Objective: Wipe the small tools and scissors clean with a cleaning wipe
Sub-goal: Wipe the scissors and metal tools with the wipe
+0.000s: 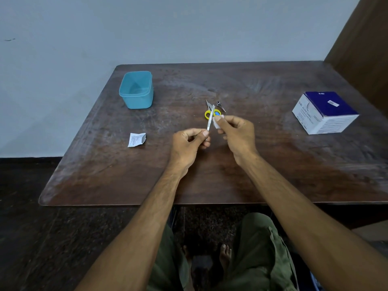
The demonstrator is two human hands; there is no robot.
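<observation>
Left hand (190, 141) fingers pinch the metal tool (210, 118) at its near end, long axis pointing away over the bench (273, 164). Right hand (235, 131) fingers pinch the wipe (216, 122) just right of the shaft, apparently touching; scissors (211, 111) lie behind.

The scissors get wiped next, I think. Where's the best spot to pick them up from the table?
Probably the yellow handle loops of the scissors, taken from the near side: the loops face the person, the blades point away, and the left hand holds a metal file across them.

Left hand (192, 139) pinching metal file (210, 118), right hand (233, 128) holding wipe (216, 122), scissors (210, 111) behind
</observation>
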